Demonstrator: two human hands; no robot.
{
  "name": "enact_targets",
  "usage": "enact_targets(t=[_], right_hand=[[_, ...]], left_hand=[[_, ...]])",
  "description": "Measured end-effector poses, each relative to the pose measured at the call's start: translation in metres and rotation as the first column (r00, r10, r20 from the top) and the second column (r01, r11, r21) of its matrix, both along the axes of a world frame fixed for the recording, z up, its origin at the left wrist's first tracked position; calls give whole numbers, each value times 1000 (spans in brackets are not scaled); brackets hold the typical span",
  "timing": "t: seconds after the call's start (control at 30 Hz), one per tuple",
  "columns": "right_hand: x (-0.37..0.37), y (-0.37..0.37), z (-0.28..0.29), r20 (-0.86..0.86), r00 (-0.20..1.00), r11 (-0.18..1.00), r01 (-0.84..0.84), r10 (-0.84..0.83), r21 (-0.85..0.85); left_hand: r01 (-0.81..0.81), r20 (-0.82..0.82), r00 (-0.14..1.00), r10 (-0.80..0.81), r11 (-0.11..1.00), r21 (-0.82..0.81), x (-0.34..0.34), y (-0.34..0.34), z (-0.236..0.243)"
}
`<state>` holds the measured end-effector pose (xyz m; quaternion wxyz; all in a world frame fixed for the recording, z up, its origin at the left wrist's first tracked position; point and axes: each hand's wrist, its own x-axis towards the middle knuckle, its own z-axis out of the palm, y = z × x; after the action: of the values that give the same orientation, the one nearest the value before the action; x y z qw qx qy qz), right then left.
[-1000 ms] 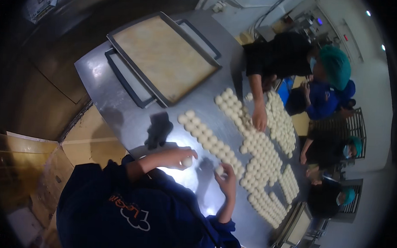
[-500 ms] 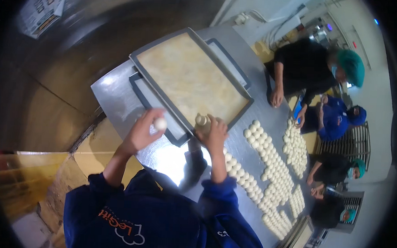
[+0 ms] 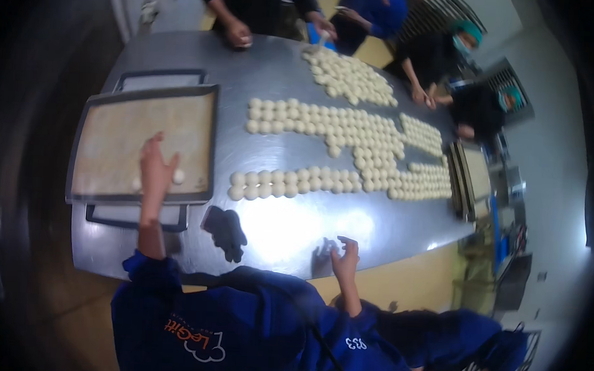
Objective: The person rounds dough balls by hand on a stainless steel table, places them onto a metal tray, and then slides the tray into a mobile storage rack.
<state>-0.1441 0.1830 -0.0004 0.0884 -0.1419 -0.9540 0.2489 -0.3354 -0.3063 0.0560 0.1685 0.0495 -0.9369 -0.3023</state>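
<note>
My left hand (image 3: pixel 155 169) is over the near part of a paper-lined baking tray (image 3: pixel 209 142), its fingers stretched out and apart. Two white dough balls lie on the tray beside it: one dough ball (image 3: pixel 178 176) by the thumb, the other partly hidden behind the hand. My right hand (image 3: pixel 347 259) is raised over the table's near edge, with fingers spread and nothing in them. Ahead of it, rows of dough balls (image 3: pixel 324 180) cover the middle of the steel table (image 3: pixel 235 77).
A second tray (image 3: pixel 162 80) shows beneath the lined one. A dark shape (image 3: pixel 225 232) lies near the table's front. Beyond is a heap of dough balls (image 3: pixel 351 78), where co-workers' hands (image 3: pixel 237 34) work. Stacked trays (image 3: pixel 466 179) stand at the right end.
The view has swung right. The dough ball in my left hand and the pale round thing in my right have left them; two dough balls now lie on the tray. My right hand has moved right, away from the tray.
</note>
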Motion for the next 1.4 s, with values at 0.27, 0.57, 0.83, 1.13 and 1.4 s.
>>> enact_targets(t=[0.27, 0.57, 0.83, 1.13, 1.4], right_hand=[[-2, 88, -59, -2, 964, 954, 262, -265, -143], [7, 85, -79, -99, 971, 922, 173, -219, -347], [4, 89, -71, -222, 974, 986, 8, -46, -168], [4, 86, -74, -299, 953, 990, 1, -44, -143], [1, 88, -71, -238, 968, 985, 35, -75, -171]], left_hand=[[452, 83, 882, -464, 883, 128, -171, 166, -99], [112, 199, 980, -25, 892, -439, -178, 242, -125], [286, 133, 958, -253, 879, -382, -138, 316, -133], [377, 132, 926, -354, 850, -366, -125, 326, -134], [405, 100, 914, -394, 859, -313, -118, 296, -126]])
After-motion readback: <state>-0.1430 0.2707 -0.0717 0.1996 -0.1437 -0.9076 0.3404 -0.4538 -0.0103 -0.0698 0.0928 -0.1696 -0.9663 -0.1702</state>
